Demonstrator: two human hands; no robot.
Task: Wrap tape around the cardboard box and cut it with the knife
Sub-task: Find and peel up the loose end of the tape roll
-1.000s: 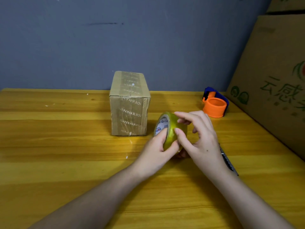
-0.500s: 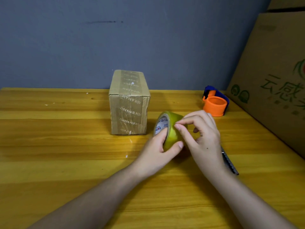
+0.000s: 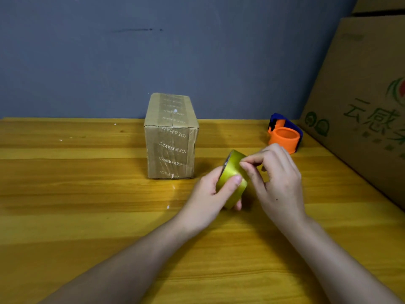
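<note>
Spanning the whole near part of the view, the yellow wooden counter (image 3: 65,216) runs back to a grey-blue wall (image 3: 197,51). At the far right a large brown carton (image 3: 361,106) with green printed characters leans or stands against the counter's edge. Well left of it, toward the far middle of the counter, the small cardboard box (image 3: 171,137) stands upright, its top and near face already crossed by clear tape printed with white lettering. Far right on the counter, just beside the large carton, sits an orange and blue tape dispenser (image 3: 285,134), apart from everything else.

The two forearms come in from the near edge and meet right of the box and slightly nearer. The left hand (image 3: 210,194) grips the roll of yellowish tape (image 3: 232,176) from the left side, thumb laid across its outer band and fingers curled under and behind it; the roll is tilted, its open side facing up and left. The right hand (image 3: 278,183) is curled over the roll's right side, with thumb and forefinger tips pressed together on the upper band, pinching or picking at the tape surface; whether a loose end is lifted cannot be told. The roll is near the box but not touching it. A few small white flecks (image 3: 168,206) lie on the counter near the box.
</note>
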